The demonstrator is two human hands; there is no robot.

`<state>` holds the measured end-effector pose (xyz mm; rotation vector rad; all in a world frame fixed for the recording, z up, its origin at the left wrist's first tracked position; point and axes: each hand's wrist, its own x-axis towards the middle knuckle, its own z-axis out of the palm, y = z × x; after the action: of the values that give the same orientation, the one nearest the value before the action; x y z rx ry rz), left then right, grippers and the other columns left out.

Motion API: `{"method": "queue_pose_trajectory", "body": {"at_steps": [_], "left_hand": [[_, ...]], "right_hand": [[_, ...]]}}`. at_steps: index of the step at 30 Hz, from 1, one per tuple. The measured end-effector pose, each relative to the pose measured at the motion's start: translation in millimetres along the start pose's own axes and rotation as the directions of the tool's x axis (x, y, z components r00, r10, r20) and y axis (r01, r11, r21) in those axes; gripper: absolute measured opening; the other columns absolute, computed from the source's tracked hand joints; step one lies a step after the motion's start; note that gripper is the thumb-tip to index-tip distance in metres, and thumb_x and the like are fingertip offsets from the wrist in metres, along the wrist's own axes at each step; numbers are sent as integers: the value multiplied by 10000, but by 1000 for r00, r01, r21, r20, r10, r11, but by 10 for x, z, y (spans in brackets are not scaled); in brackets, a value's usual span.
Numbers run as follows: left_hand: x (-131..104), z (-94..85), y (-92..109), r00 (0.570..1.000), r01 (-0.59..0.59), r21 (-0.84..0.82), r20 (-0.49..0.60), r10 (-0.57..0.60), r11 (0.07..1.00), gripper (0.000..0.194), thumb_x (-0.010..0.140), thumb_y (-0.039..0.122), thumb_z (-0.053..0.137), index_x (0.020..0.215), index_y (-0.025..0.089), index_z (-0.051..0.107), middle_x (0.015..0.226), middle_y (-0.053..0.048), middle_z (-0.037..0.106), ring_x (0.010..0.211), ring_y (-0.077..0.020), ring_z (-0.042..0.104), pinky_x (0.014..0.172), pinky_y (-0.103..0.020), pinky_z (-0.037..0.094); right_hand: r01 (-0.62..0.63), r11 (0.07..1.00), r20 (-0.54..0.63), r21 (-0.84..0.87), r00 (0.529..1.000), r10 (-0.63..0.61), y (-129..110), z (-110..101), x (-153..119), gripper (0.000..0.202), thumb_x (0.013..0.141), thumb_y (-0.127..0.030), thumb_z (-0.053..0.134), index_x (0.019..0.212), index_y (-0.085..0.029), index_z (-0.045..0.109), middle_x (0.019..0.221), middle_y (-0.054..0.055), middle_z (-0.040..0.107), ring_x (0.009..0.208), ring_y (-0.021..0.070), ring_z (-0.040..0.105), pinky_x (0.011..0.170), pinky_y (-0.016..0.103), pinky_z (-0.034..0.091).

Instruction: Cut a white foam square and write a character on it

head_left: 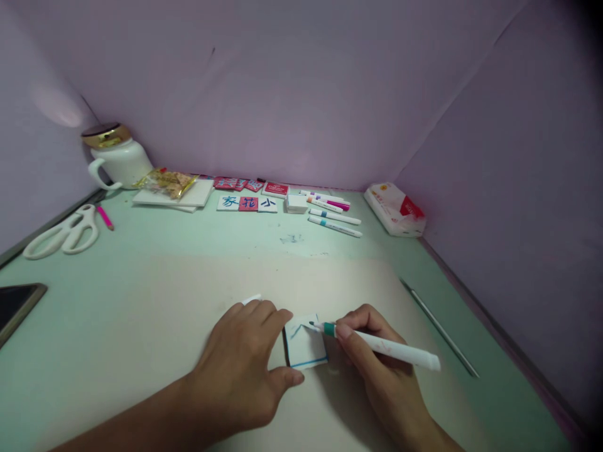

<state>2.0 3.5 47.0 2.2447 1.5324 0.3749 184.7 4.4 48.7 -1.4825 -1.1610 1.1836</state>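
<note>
On the table before me lies a small square white card with a blue line along its lower edge and thin blue-green strokes near the top. My left hand pins it from the left, index finger at the upper corner and thumb at the lower one. My right hand grips a white marker with a green collar. Its dark tip is at the card's upper part, by the strokes. Behind my left fingers a white object pokes out, mostly hidden.
Several markers lie at the back, beside a stack of white cards and lettered cards. A lidded mug, snack packet, scissors and phone are leftward. Rightward are a tissue pack and thin metal rod.
</note>
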Motion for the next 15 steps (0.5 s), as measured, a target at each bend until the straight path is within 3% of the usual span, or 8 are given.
{"method": "queue_pose_trajectory", "body": {"at_steps": [5,9,13,15], "left_hand": [[-13,-2,-4,1000,5,3,4,-5,1000,459,710,332,718,1121,186,576,979,-69,611,921,-278,548,851,-479,415],[-20,52,-37,999,9,25,-36,-8,1000,458,674,323,733,1101,248,586,1019,-58,633,955,-292,571,850,-474,430],[-31,181,-147,989,-20,112,-141,36,993,484,606,293,771,1059,273,602,1041,-49,667,984,-307,606,827,-424,470],[-50,218,-241,969,-99,128,-214,125,987,562,636,389,780,1144,297,557,1066,-40,677,991,-300,625,838,-398,490]], "right_hand": [[6,1000,8,10,1000,-6,88,-32,37,333,788,-503,637,666,-209,537,550,-62,446,529,110,346,499,241,236],[73,997,41,-21,997,-72,157,-113,144,325,836,-537,591,814,-213,579,598,-49,493,534,118,399,483,230,277],[99,995,39,17,994,-99,104,-206,228,349,847,-550,583,920,-209,580,639,-45,503,566,121,430,519,221,312],[101,988,63,117,992,-109,64,-215,228,374,851,-567,569,920,-200,582,637,-40,507,564,117,423,529,219,308]]}}
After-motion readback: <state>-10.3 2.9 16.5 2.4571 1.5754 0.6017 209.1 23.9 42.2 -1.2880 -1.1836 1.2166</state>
